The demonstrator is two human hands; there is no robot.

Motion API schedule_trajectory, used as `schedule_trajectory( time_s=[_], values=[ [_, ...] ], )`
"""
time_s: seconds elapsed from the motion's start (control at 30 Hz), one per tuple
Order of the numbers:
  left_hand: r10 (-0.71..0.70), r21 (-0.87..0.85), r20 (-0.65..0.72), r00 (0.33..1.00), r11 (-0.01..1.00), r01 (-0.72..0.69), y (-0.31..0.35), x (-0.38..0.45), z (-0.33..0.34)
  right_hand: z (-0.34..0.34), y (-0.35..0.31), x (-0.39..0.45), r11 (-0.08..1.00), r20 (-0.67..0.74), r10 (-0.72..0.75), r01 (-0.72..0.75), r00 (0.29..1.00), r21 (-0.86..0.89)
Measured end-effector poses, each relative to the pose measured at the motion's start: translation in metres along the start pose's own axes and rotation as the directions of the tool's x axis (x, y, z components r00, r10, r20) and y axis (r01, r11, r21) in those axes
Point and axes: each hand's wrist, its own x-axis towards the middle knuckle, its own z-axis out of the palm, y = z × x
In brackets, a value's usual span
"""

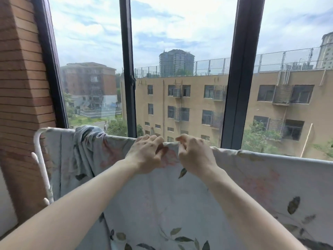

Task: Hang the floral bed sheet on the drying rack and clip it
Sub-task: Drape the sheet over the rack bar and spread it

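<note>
Hands (146,154) (194,154) pinch sheet (162,204) atop rack (40,159), facing window (241,69).

Floral bed sheet (162,199): matt woven cloth, softly creased. Drying rack (41,159): smooth white glossy tubing. Wall (21,87): rough brick.

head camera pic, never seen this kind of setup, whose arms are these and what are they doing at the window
There is no machine here. A person wears a camera on the head, so you see their own bare arms reaching forward. The left hand and right hand meet at the top edge of a floral bed sheet draped over a white drying rack. Both pinch the fabric along the top rail. Whether a clip sits between the fingers cannot be told. Behind is a window with buildings outside.
</note>
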Motion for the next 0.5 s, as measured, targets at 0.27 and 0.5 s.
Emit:
schedule_trajectory(
  time_s=[0.27,0.5],
  values=[
    [-0.048,0.037,-0.025,0.999,0.998,0.048,-0.117,-0.005,-0.016,0.022,0.017,0.007,0.969,-0.133,0.050,-0.080,0.990,-0.232],
    [0.044,0.017,-0.119,0.992,0.999,-0.042,-0.164,-0.013,-0.014,0.022,0.006,0.003,0.948,-0.188,0.119,-0.168,0.975,-0.269]
  ],
)
